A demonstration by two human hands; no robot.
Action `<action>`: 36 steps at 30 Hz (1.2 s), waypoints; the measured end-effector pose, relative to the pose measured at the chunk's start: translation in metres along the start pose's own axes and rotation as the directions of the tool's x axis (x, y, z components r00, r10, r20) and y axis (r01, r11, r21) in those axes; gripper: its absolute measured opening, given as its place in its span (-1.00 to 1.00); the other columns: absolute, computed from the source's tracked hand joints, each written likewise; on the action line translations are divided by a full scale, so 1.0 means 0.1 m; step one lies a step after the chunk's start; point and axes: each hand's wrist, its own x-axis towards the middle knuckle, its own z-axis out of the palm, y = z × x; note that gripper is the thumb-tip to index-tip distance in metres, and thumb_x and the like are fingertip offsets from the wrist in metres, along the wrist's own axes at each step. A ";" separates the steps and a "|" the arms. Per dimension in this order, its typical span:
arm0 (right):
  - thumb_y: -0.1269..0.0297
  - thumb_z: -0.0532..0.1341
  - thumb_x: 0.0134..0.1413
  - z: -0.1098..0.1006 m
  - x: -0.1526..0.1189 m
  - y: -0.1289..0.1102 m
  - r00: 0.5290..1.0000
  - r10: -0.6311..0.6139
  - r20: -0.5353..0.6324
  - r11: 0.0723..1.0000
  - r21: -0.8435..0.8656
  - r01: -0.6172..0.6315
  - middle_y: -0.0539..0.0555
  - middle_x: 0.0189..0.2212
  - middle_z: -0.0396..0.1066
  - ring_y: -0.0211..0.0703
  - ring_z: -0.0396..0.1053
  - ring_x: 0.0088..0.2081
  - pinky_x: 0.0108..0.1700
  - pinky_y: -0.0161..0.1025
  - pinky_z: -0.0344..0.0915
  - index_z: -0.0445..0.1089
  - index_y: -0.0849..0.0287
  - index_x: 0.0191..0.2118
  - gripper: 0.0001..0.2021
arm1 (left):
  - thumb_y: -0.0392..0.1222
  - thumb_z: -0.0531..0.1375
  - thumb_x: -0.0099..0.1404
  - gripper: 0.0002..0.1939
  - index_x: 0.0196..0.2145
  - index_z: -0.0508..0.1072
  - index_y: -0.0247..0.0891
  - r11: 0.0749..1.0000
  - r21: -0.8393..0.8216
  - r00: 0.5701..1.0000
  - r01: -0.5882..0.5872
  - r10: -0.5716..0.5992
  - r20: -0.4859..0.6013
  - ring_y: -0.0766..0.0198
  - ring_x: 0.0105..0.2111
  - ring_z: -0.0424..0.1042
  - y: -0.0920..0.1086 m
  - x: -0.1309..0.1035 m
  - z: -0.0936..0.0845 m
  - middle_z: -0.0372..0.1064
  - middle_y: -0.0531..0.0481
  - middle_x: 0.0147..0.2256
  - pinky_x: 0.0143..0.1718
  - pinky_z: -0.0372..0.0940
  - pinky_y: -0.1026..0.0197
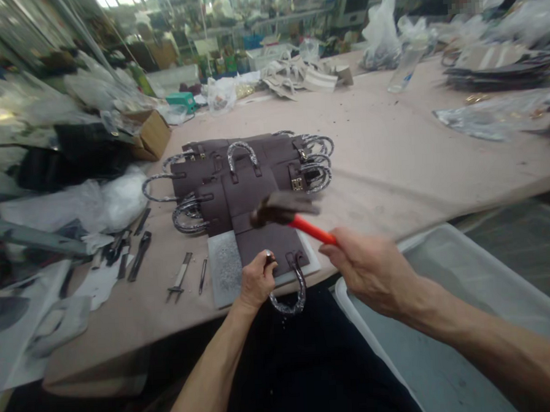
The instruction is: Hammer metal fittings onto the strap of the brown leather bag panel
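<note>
My right hand (pixel 370 265) is closed round the red-orange handle of a claw hammer (pixel 275 209). The hammer's head, blurred by motion, is in the air above a dark brown leather bag panel (pixel 268 244). At the panel's near edge my left hand (pixel 255 279) is closed on a short metal punch (pixel 269 254); only its shiny top shows above the fingers. A wrapped bag handle (pixel 302 287) loops over the table edge beside that hand. Under the panel lies a grey stone slab (pixel 225 267).
Several brown bag panels with wrapped handles (pixel 242 147) are stacked behind the slab. Hand tools (pixel 181 275) lie to the left, near a cardboard box (pixel 154 133). A plastic bottle (pixel 406 67) stands at the back right. A pale bin (pixel 429 333) is below the table's right edge.
</note>
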 end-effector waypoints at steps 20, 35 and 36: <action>0.14 0.04 0.38 0.35 0.00 0.58 0.924 0.228 0.308 0.970 0.006 -0.242 -0.02 -0.59 0.26 -0.21 0.13 -0.57 -0.46 -0.23 -0.10 0.26 0.11 -0.34 -0.75 | -0.28 0.16 0.33 -0.86 -0.15 0.45 -0.21 1.000 -0.022 1.000 -0.001 0.002 0.021 0.21 -0.27 0.58 0.02 -0.01 -0.04 0.56 -0.05 -0.25 -0.16 0.48 0.20; 0.30 0.17 0.28 1.32 0.03 0.86 0.995 0.085 -0.050 0.974 0.213 -0.073 0.27 0.01 0.38 0.10 0.32 0.03 0.11 0.02 0.25 0.43 0.24 0.03 -0.73 | -0.22 0.19 0.38 -0.86 -0.12 0.50 -0.23 0.997 -0.063 0.991 0.039 -0.030 0.127 0.21 -0.16 0.56 0.11 0.08 -0.22 0.55 -0.07 -0.19 -0.05 0.48 0.17; 0.30 0.18 0.28 1.37 0.05 0.72 0.998 0.003 -0.055 0.960 0.279 0.013 0.24 0.00 0.39 0.08 0.31 0.03 0.11 0.01 0.25 0.45 0.21 0.01 -0.76 | -0.24 0.20 0.38 -0.86 -0.13 0.50 -0.23 0.998 -0.057 0.992 0.029 -0.022 0.122 0.21 -0.17 0.56 0.12 0.08 -0.23 0.55 -0.06 -0.20 -0.06 0.48 0.18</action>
